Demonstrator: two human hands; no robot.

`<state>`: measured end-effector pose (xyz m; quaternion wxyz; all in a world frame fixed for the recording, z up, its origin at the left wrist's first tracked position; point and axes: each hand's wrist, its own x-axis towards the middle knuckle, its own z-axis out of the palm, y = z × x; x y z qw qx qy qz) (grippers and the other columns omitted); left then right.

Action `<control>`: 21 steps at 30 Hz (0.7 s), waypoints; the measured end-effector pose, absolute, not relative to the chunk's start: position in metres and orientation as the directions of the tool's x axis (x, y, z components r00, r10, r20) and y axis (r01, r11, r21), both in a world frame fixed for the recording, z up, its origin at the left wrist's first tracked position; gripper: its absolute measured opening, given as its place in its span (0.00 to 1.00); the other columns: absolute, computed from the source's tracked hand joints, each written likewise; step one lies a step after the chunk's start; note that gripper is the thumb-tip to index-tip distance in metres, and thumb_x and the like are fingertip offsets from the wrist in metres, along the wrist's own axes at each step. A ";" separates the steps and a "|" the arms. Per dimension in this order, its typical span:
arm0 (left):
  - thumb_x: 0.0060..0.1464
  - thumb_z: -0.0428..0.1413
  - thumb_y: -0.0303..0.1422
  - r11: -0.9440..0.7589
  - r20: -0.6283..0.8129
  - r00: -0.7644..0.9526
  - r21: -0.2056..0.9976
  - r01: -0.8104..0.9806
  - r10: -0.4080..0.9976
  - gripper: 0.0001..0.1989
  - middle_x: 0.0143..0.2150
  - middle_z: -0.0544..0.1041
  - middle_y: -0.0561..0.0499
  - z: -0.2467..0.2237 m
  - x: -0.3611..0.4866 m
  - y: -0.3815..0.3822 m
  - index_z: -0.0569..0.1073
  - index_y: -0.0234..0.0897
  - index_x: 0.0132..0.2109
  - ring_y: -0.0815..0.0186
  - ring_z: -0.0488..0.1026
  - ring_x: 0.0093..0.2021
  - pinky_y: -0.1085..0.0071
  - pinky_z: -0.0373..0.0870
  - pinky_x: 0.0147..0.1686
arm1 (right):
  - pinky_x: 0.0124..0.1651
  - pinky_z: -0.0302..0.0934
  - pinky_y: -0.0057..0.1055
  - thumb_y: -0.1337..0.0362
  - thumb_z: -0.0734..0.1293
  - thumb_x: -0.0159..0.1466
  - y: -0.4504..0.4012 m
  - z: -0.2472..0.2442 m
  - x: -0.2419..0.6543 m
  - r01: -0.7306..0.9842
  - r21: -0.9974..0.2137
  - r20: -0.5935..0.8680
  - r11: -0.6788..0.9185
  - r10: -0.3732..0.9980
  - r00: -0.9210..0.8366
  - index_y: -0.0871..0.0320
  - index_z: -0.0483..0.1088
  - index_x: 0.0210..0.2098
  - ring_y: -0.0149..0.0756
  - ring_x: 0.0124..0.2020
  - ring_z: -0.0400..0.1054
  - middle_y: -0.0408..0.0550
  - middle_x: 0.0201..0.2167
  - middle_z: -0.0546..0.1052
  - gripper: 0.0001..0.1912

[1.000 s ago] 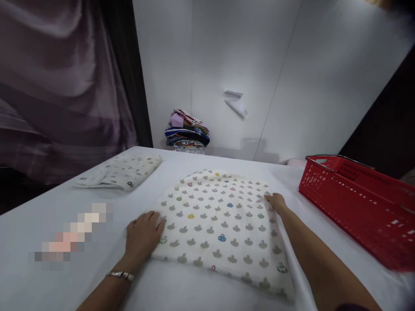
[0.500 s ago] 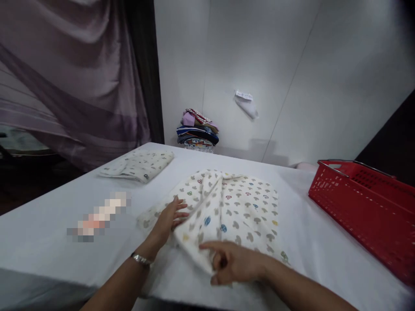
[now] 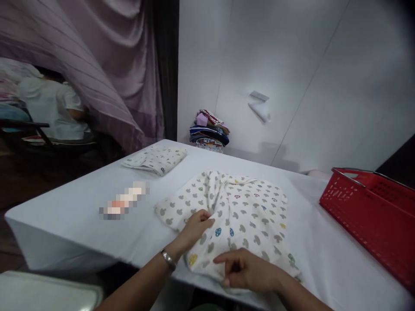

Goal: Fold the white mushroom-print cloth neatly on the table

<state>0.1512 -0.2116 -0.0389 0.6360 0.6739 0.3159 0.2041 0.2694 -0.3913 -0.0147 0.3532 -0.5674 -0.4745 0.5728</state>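
Note:
A white cloth with grey, blue and yellow mushroom prints (image 3: 259, 216) lies rumpled at the table's front, with creases running down its middle. My left hand (image 3: 197, 226), with a silver watch on the wrist, rests on its left part; the fingers are bent together at a crease, and what they pinch, if anything, is too small to tell. Over the front edge of the cloth is my right hand (image 3: 246, 270), its index finger stretched out to the left and the thumb apart, holding nothing. A folded printed cloth (image 3: 158, 159) lies at the back left.
A red basket (image 3: 369, 216) stands on the right of the white-covered table (image 3: 81, 207). A blurred-out item (image 3: 125, 202) lies left of the cloth. Behind the table is a stack of folded clothes (image 3: 209, 131). A person in white (image 3: 53, 103) sits beyond the curtain.
The view has turned left. My left hand has moved right across the cloth, its fingers now bent. The cloth's left part lies flatter. The seated person has come into view.

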 end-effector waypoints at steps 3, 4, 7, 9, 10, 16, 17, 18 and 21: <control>0.42 0.57 0.39 0.134 -0.136 0.747 0.989 0.064 0.650 0.12 0.26 0.67 0.57 -0.027 0.147 -0.234 0.64 0.37 0.30 0.70 0.64 0.28 0.74 0.61 0.30 | 0.24 0.54 0.23 0.49 0.67 0.54 -0.384 -0.007 0.283 0.145 -0.965 -0.174 -0.217 0.949 0.262 0.59 0.71 0.43 0.26 0.22 0.59 0.39 0.22 0.65 0.24; 0.42 0.57 0.38 0.113 -0.112 0.765 0.992 0.052 0.634 0.12 0.26 0.67 0.57 -0.025 0.145 -0.245 0.64 0.37 0.30 0.70 0.64 0.29 0.74 0.61 0.31 | 0.23 0.54 0.24 0.47 0.66 0.55 -0.380 -0.005 0.289 0.152 -0.966 -0.137 -0.208 0.914 0.381 0.59 0.70 0.43 0.28 0.24 0.61 0.41 0.24 0.66 0.24; 0.42 0.59 0.35 -0.010 -0.044 0.874 0.998 0.056 0.484 0.11 0.27 0.65 0.58 -0.026 0.143 -0.279 0.64 0.36 0.30 0.72 0.61 0.29 0.76 0.59 0.30 | 0.24 0.56 0.25 0.46 0.65 0.55 -0.364 -0.008 0.299 0.105 -0.966 -0.146 -0.234 0.838 0.526 0.57 0.66 0.45 0.33 0.30 0.63 0.43 0.28 0.68 0.26; 0.41 0.59 0.36 -0.043 -0.091 0.942 0.993 0.111 0.323 0.12 0.26 0.65 0.58 -0.028 0.143 -0.297 0.65 0.37 0.30 0.73 0.60 0.27 0.76 0.58 0.29 | 0.26 0.56 0.25 0.46 0.66 0.54 -0.354 -0.017 0.296 0.089 -0.969 -0.158 -0.231 0.854 0.495 0.58 0.67 0.39 0.31 0.28 0.61 0.42 0.27 0.67 0.23; 0.43 0.59 0.39 -0.043 -0.142 0.957 0.986 0.158 0.253 0.12 0.25 0.66 0.58 -0.028 0.143 -0.302 0.66 0.37 0.30 0.73 0.60 0.26 0.76 0.57 0.27 | 0.27 0.55 0.25 0.47 0.66 0.53 -0.351 -0.023 0.292 0.100 -0.973 -0.137 -0.207 0.873 0.467 0.59 0.67 0.35 0.29 0.27 0.59 0.41 0.25 0.65 0.22; 0.53 0.48 0.48 -0.115 -0.175 0.859 0.959 0.260 0.481 0.20 0.20 0.65 0.56 -0.007 0.124 -0.266 0.66 0.36 0.25 0.72 0.62 0.21 0.74 0.57 0.24 | 0.31 0.54 0.27 0.51 0.64 0.57 -0.359 -0.045 0.256 0.302 -0.951 0.030 -0.058 0.959 0.282 0.57 0.66 0.33 0.29 0.26 0.55 0.39 0.23 0.62 0.15; 0.52 0.49 0.46 -0.178 -0.089 0.802 0.955 0.237 0.591 0.18 0.21 0.66 0.56 -0.005 0.119 -0.257 0.66 0.36 0.26 0.72 0.63 0.23 0.74 0.57 0.25 | 0.31 0.53 0.26 0.51 0.63 0.58 -0.363 -0.046 0.250 0.342 -0.938 0.037 -0.055 0.966 0.256 0.57 0.65 0.33 0.29 0.26 0.54 0.39 0.23 0.62 0.14; 0.51 0.51 0.45 -0.231 -0.019 0.739 0.944 0.235 0.673 0.16 0.23 0.66 0.56 -0.005 0.115 -0.250 0.67 0.36 0.27 0.71 0.63 0.25 0.74 0.58 0.27 | 0.31 0.52 0.26 0.51 0.63 0.58 -0.366 -0.045 0.244 0.373 -0.926 0.029 -0.057 0.975 0.219 0.57 0.65 0.32 0.29 0.26 0.53 0.39 0.22 0.61 0.14; 0.45 0.57 0.42 -0.227 -0.014 0.651 0.931 0.285 0.759 0.13 0.27 0.68 0.56 -0.018 0.106 -0.242 0.69 0.36 0.32 0.71 0.63 0.28 0.74 0.58 0.29 | 0.28 0.49 0.26 0.48 0.61 0.59 -0.371 -0.044 0.229 0.416 -0.907 -0.058 -0.070 0.997 0.042 0.56 0.63 0.29 0.28 0.24 0.50 0.37 0.20 0.56 0.17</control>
